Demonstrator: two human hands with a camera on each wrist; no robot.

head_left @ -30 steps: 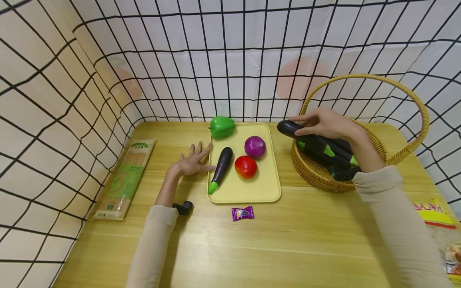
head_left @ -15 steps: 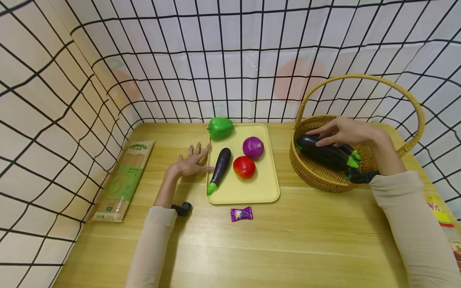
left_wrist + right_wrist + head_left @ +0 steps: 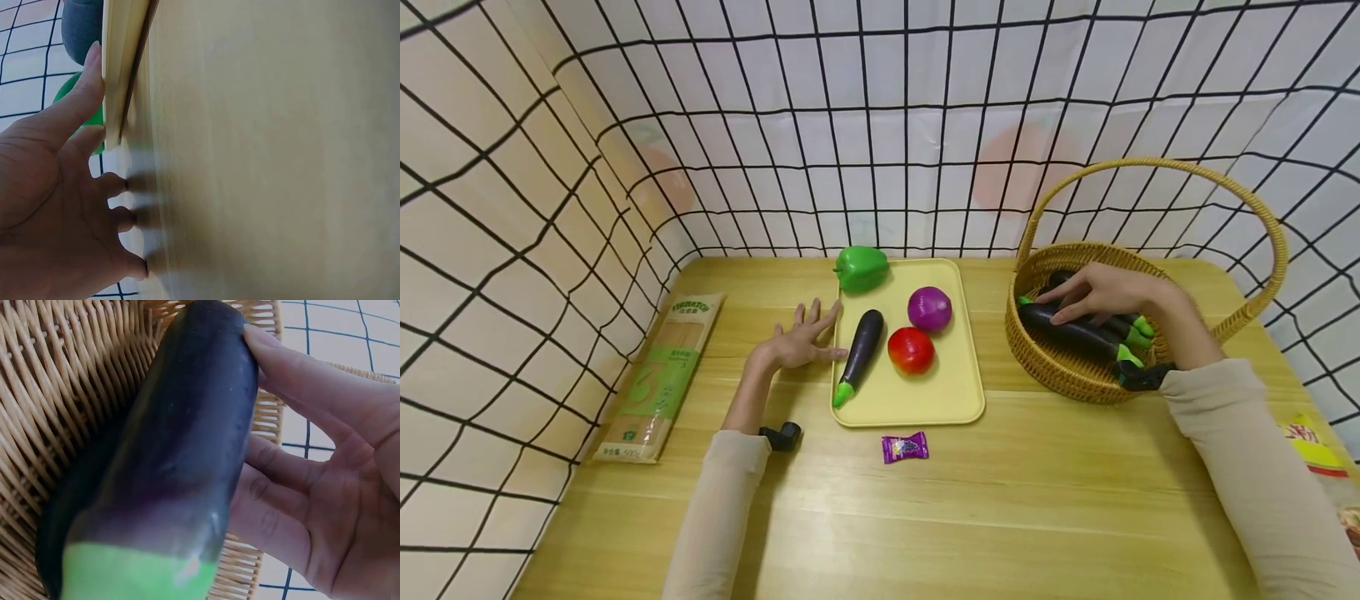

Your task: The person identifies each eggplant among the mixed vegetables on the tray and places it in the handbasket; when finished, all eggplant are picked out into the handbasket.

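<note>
My left hand [image 3: 797,343] lies spread at the left side of the yellow tray [image 3: 925,408]. In the left wrist view, its thumb touches the tray's edge and several fingertips meet the table. On the tray are an eggplant [image 3: 862,350], a red tomato-like fruit [image 3: 912,350], a purple onion-like ball [image 3: 929,308] and a green bell pepper [image 3: 861,269] at the far left corner. My right hand [image 3: 1108,292] is inside the wicker basket [image 3: 1052,375], its thumb and fingers around a dark eggplant [image 3: 181,425]. Other eggplants lie beside it, partly hidden by the hand.
A purple wrapped candy [image 3: 905,447] lies in front of the tray. A noodle packet [image 3: 658,379] is at the left, and another packet [image 3: 1318,454] at the right edge. Black grid netting surrounds the table, and the basket's tall handle [image 3: 1150,162] arches over it.
My right hand has lowered the eggplant from above the basket's left rim down into the basket. Since half a second ago it has shifted slightly lower. The left hand has stayed in place.
</note>
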